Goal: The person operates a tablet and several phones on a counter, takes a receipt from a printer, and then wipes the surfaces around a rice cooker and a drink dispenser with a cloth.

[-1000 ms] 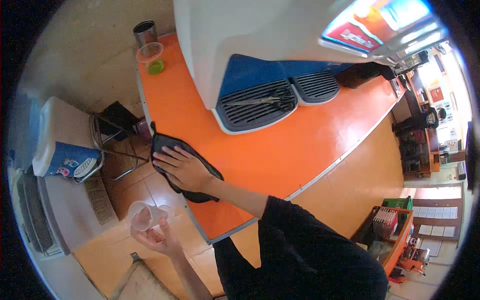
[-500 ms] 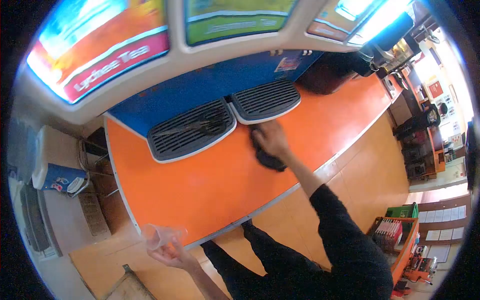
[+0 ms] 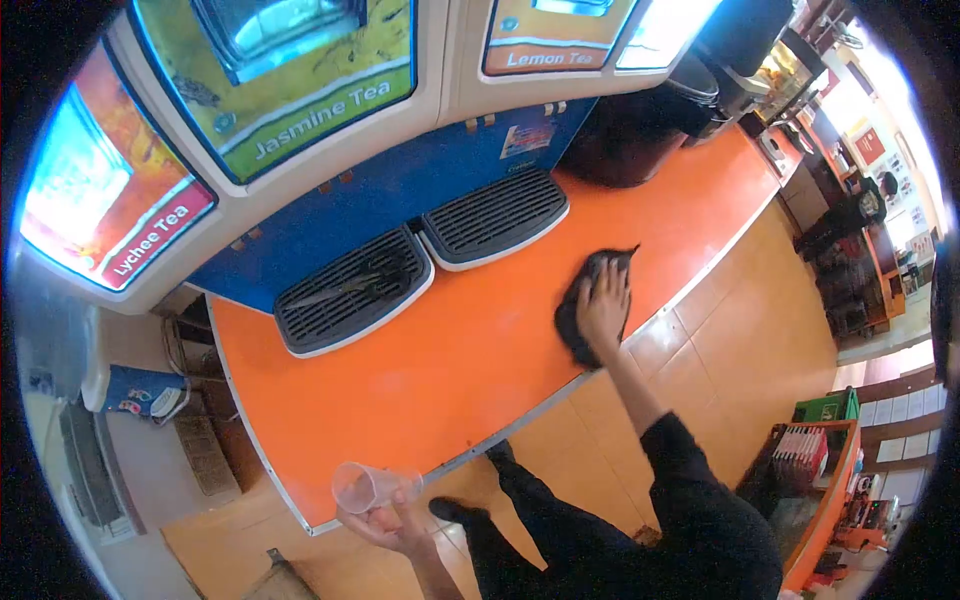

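My right hand (image 3: 604,300) lies flat on a dark cloth (image 3: 578,315) and presses it onto the orange counter (image 3: 430,370), near the counter's front edge on the right. My left hand (image 3: 385,520) holds an empty clear plastic cup (image 3: 362,487) tipped on its side, just off the counter's near corner. Behind the counter stands a drink dispenser (image 3: 300,120) with panels labelled Lychee Tea, Jasmine Tea and Lemon Tea. Two black drip grilles (image 3: 420,255) sit at its base; scissors (image 3: 355,282) lie on the left grille.
A dark machine (image 3: 640,130) stands on the counter to the right of the dispenser. A white and blue cooler (image 3: 135,385) sits on a stand at the left. The floor is orange tile, with a rack (image 3: 800,450) of goods at the lower right.
My right hand has slid the cloth rightwards along the counter, from its left end to its right part. The view has swung up and right. The cup stays in my left hand.
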### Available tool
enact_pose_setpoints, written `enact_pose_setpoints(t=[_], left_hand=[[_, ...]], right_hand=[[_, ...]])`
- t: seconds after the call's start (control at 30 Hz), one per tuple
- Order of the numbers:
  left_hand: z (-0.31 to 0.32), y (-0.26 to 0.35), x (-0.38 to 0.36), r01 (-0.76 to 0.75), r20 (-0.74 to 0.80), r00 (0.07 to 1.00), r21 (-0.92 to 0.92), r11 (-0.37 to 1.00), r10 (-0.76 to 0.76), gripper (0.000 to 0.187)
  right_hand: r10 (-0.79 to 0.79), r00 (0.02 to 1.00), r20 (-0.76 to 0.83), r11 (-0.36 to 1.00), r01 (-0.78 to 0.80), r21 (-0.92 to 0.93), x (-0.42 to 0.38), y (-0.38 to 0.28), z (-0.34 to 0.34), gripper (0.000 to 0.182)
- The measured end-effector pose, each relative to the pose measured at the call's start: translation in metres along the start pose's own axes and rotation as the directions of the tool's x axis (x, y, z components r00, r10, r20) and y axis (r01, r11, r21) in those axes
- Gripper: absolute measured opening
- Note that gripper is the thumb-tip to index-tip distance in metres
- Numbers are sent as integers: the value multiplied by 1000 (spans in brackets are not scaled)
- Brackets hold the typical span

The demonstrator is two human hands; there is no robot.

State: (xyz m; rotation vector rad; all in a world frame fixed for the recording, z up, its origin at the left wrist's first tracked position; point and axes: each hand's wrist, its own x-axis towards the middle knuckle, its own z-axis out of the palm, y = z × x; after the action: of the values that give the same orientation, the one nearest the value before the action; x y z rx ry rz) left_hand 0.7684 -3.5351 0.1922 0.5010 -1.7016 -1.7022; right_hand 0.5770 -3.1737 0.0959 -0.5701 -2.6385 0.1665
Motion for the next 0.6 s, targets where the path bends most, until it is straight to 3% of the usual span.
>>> enact_pose_setpoints(t=[0.1,0.17,0.23,0.3,0.33,0.4,0.43,0.6], left_hand=[[1,6,-2,-59,34,998,9,998,58,66],[-1,8,-3,-84,125,989,1,996,83,70],[-9,7,-3,-77,192,979,3,997,74,73],[-12,11,0,-76,260,963,22,997,67,76],[-10,18,3,-57,283,958,55,997,39,76],[-5,26,5,-34,329,944,105,994,-3,76],[-1,27,6,-41,318,948,102,994,7,76],[31,15,-2,-60,286,958,90,994,32,78]], right_hand=[[-150,983,103,987,143,66,-77,-71,-45,52],[-281,939,200,945,234,231,-115,-121,-64,51],[-518,810,276,805,351,479,-135,-167,-70,53],[-728,681,78,556,520,648,-147,-191,-55,54],[-717,694,74,563,513,648,-138,-195,-45,54],[-849,529,16,395,613,685,-110,-193,-25,55],[-836,548,24,411,597,689,-92,-184,-22,55],[-557,824,102,741,437,510,11,-70,-15,54]])
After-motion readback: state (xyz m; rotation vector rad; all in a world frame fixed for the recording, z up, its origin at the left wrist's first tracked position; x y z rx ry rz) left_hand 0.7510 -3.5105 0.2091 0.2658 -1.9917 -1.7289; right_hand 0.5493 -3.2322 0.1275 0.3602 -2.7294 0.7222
